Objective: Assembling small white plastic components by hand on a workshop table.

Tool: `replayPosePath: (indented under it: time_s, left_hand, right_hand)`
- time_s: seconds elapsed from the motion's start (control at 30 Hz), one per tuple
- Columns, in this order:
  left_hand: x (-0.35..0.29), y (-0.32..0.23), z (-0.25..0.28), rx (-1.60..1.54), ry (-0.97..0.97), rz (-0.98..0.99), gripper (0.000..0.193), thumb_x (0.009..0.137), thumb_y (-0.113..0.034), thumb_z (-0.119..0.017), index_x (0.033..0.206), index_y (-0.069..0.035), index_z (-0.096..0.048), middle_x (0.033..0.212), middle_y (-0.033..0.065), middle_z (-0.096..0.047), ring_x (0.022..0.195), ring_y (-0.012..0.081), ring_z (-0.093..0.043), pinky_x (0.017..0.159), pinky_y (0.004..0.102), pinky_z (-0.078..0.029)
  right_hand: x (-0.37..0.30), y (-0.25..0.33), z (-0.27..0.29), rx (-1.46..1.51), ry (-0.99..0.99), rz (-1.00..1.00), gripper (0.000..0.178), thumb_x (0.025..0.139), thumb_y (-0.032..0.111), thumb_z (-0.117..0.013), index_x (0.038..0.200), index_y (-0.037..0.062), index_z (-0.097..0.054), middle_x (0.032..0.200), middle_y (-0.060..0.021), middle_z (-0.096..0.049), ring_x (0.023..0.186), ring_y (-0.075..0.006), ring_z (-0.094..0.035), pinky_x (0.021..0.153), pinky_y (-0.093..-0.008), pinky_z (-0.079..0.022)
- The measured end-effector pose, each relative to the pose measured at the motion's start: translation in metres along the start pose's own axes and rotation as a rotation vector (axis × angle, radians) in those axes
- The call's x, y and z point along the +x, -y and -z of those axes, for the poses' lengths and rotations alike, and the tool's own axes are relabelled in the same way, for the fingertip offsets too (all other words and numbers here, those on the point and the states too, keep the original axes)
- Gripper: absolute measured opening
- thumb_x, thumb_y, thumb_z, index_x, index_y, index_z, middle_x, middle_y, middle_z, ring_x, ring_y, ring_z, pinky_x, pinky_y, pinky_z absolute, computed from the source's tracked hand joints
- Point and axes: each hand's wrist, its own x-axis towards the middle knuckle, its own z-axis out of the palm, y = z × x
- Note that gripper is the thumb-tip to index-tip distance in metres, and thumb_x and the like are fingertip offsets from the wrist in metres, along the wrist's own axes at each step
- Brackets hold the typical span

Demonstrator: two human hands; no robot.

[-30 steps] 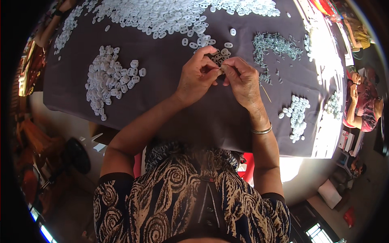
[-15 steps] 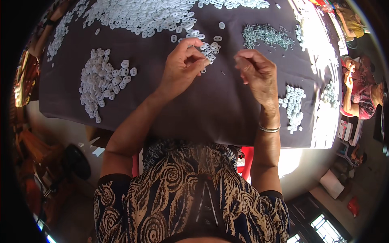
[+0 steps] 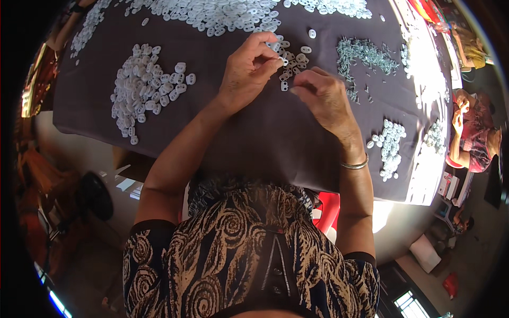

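Observation:
My left hand [image 3: 248,71] is closed, pinching a small white plastic piece with two holes [image 3: 284,61] between thumb and forefinger. Just past those fingertips lies a small loose group of the same white pieces [image 3: 297,62]. My right hand [image 3: 322,100] hovers close by on the right, its thumb and fingers pressed together. What sits in that pinch, if anything, is too small to make out. Beyond the right hand is a pile of small silvery-green screws [image 3: 366,55], with a few strays lying nearer the hand.
A dark cloth [image 3: 254,138] covers the table. White pieces form a big heap [image 3: 212,15] at the far side, a pile [image 3: 140,87] on the left and a smaller one [image 3: 389,148] on the right. Another person [image 3: 474,124] sits beyond the right edge, in bright sunlight.
My right hand has come left, closer to my left hand, and now points toward it. The view has shifted a little, and screws formerly behind the right hand now show.

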Motion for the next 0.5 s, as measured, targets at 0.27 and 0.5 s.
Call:
replayPosePath:
  time_s: [0.27,0.5]
  left_hand:
    - [0.000,0.001,0.001,0.011,-0.052,-0.001,0.029,0.081,-0.004,-0.065,0.109,-0.003,-0.054,0.082,0.0003,-0.062,0.068,0.0030,-0.052,0.061,0.0196,-0.045]
    - [0.001,-0.002,-0.001,-0.009,-0.030,0.047,0.033,0.084,-0.002,-0.063,0.114,-0.002,-0.051,0.078,-0.0012,-0.058,0.065,0.0029,-0.051,0.058,0.0180,-0.045]
  right_hand:
    - [0.012,0.007,-0.025,-0.171,-0.068,0.100,0.015,0.072,0.004,-0.070,0.079,-0.0009,-0.057,0.077,-0.0112,-0.058,0.066,-0.0286,-0.058,0.061,-0.0367,-0.045]
    - [0.005,0.007,-0.015,-0.136,-0.034,0.055,0.013,0.071,0.006,-0.068,0.075,0.0013,-0.057,0.074,-0.0104,-0.059,0.067,-0.0312,-0.059,0.060,-0.0389,-0.046]
